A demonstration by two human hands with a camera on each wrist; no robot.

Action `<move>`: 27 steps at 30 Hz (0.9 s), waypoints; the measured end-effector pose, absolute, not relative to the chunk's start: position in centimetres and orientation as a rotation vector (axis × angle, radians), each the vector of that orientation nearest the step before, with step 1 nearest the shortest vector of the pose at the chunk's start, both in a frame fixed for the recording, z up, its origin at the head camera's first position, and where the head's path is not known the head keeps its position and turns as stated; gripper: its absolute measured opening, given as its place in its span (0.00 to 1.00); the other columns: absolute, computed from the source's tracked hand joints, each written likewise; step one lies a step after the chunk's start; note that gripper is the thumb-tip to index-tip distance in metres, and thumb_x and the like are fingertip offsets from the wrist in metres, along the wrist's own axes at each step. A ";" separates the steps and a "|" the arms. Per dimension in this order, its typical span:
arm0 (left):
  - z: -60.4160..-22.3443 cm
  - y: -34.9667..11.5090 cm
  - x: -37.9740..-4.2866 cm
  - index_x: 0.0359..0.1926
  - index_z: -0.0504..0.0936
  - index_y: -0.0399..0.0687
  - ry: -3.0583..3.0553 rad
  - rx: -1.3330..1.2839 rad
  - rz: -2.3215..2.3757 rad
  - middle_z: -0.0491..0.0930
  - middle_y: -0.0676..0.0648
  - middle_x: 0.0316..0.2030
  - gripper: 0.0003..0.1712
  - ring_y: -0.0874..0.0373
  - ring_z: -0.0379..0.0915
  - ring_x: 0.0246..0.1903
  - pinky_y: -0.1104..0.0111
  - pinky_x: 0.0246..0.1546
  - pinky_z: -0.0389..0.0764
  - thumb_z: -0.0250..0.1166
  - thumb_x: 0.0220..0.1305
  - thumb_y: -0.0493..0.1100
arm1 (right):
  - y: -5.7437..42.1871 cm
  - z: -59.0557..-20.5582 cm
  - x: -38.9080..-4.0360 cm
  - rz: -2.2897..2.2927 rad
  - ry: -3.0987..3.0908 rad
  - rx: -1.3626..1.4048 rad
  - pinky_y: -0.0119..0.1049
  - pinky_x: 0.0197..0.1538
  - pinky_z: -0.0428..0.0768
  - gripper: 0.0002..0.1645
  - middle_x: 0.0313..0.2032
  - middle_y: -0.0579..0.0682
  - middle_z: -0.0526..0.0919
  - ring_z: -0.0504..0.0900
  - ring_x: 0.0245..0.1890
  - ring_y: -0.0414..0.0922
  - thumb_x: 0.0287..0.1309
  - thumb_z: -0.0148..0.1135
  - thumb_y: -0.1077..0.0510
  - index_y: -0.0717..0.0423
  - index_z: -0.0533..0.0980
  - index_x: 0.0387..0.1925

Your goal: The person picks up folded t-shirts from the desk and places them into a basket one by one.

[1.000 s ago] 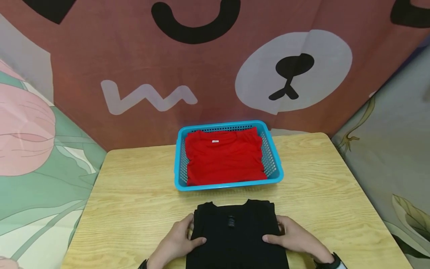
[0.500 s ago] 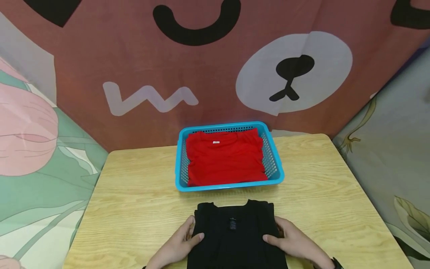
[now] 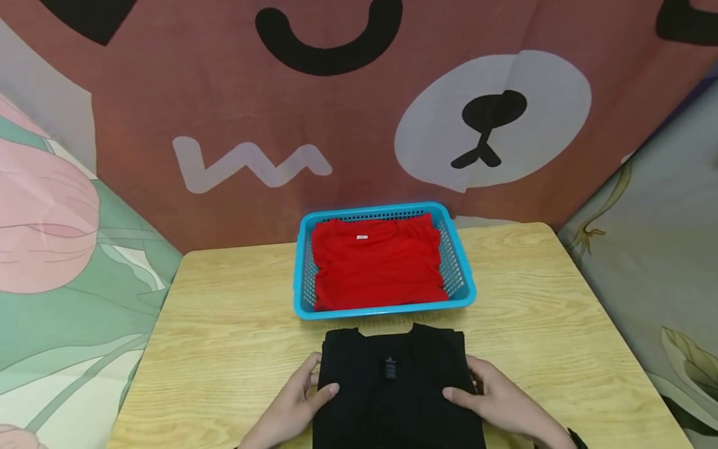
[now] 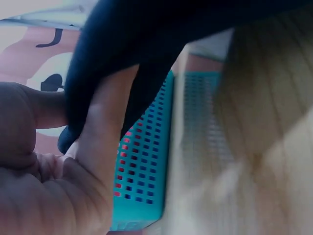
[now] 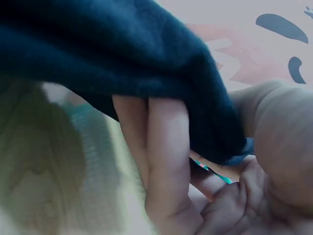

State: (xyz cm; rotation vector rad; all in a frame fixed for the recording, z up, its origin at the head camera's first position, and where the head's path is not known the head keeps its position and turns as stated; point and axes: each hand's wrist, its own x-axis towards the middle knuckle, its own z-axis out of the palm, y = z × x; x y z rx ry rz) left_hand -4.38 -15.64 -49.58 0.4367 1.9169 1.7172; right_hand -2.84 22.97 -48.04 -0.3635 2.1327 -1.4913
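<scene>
A folded black T-shirt (image 3: 395,405), with a dark label at its neckline, is near the front of the table. My left hand (image 3: 291,405) grips its left side, thumb on top and fingers beneath. On the opposite side my right hand (image 3: 499,399) holds it the same way. Both wrist views show the fingers under the cloth, and in the left wrist view the T-shirt (image 4: 142,29) is raised over the tabletop. Just beyond its collar stands a blue plastic basket (image 3: 387,310), with a folded red T-shirt (image 3: 381,268) lying in it. The lower end of the black T-shirt is out of view.
The light wooden table (image 3: 235,299) reaches back to a brown cartoon-bear cloth (image 3: 359,137). A floral cloth (image 3: 45,324) hangs on the left and a grey patterned one (image 3: 662,268) on the right.
Both hands have raised the black T-shirt slightly and moved it a little toward the basket; its collar now sits closer to the basket's front rim. The basket stays in place.
</scene>
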 end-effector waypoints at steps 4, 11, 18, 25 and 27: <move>-48.5 -15.8 -4.5 0.68 0.62 0.50 1.932 0.390 1.721 0.82 0.43 0.58 0.28 0.51 0.86 0.46 0.63 0.44 0.86 0.59 0.72 0.46 | 23.3 -47.1 -3.1 -1.500 2.131 -0.340 0.30 0.54 0.78 0.32 0.65 0.50 0.75 0.78 0.57 0.33 0.68 0.59 0.48 0.42 0.64 0.71; -46.3 -16.3 -4.7 0.71 0.59 0.49 1.848 0.362 1.782 0.80 0.41 0.59 0.31 0.47 0.85 0.48 0.58 0.44 0.86 0.58 0.72 0.45 | 23.8 -45.3 -3.8 -1.592 2.101 -0.436 0.33 0.52 0.83 0.34 0.66 0.60 0.73 0.84 0.53 0.43 0.69 0.59 0.54 0.51 0.61 0.72; -44.4 -16.7 -5.6 0.74 0.55 0.52 1.807 0.456 1.817 0.78 0.37 0.60 0.32 0.44 0.85 0.47 0.54 0.43 0.86 0.55 0.74 0.42 | 24.1 -43.6 -4.5 -1.631 2.090 -0.479 0.41 0.48 0.86 0.31 0.63 0.64 0.75 0.87 0.49 0.48 0.69 0.58 0.57 0.54 0.63 0.70; -42.2 -17.1 -6.7 0.74 0.54 0.50 1.865 0.569 1.811 0.79 0.36 0.58 0.32 0.45 0.86 0.45 0.54 0.40 0.86 0.55 0.74 0.40 | 24.1 -41.7 -5.6 -1.608 2.124 -0.458 0.40 0.50 0.85 0.34 0.61 0.58 0.79 0.86 0.50 0.47 0.68 0.60 0.56 0.53 0.62 0.71; -41.6 -17.2 -7.2 0.73 0.55 0.48 1.903 0.593 1.794 0.80 0.36 0.58 0.31 0.46 0.86 0.44 0.55 0.39 0.87 0.55 0.74 0.40 | 24.1 -41.2 -6.0 -1.605 2.130 -0.440 0.40 0.50 0.85 0.34 0.60 0.56 0.81 0.86 0.50 0.47 0.67 0.60 0.56 0.53 0.61 0.71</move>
